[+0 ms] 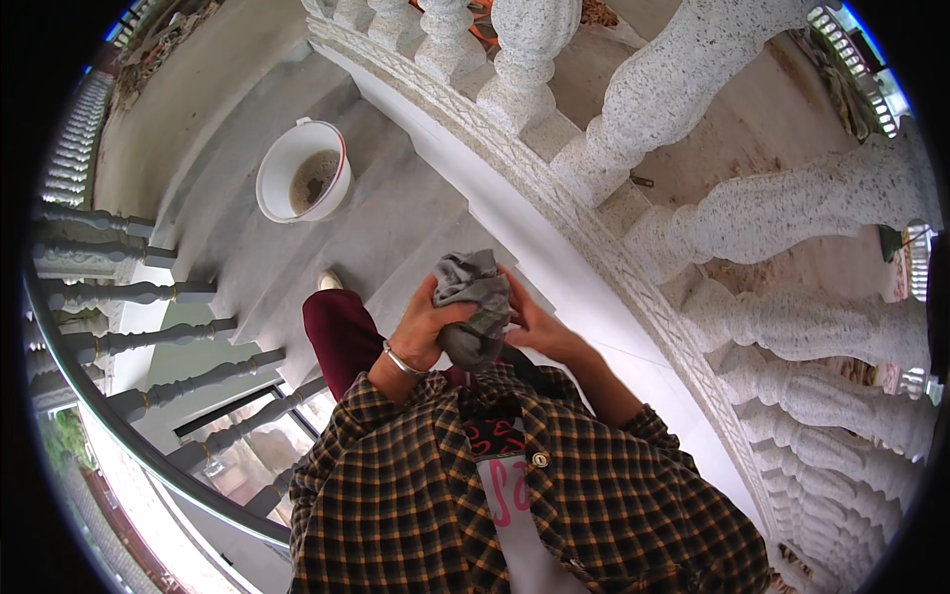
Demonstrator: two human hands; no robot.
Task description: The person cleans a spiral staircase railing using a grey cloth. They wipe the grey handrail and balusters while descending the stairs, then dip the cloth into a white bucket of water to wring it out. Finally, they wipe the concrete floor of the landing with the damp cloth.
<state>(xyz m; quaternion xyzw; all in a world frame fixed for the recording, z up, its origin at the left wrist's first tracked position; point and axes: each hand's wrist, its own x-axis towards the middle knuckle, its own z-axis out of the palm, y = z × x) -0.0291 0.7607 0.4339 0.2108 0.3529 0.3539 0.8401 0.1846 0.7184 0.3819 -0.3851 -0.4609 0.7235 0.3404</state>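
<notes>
A bunched grey cloth (477, 301) is between my two hands, in front of my waist. My left hand (424, 327) grips its left side, with the thumb lying across the front. On the cloth's right side, the fingers of my right hand (539, 319) are curled against it; some fingertips are hidden behind the folds. The cloth is darker and looks damp at its lower end. Farther down the steps, a white plastic bucket (276, 172) with a red line at its rim holds murky, foamy water (313, 182).
Grey stone stairs (386, 215) descend ahead, my shoe (329, 280) on one tread. A speckled stone balustrade (660, 96) curves along the right above a white wall (594, 356). At left runs a railing of dark grey balusters (171, 390) with a curved handrail (111, 438).
</notes>
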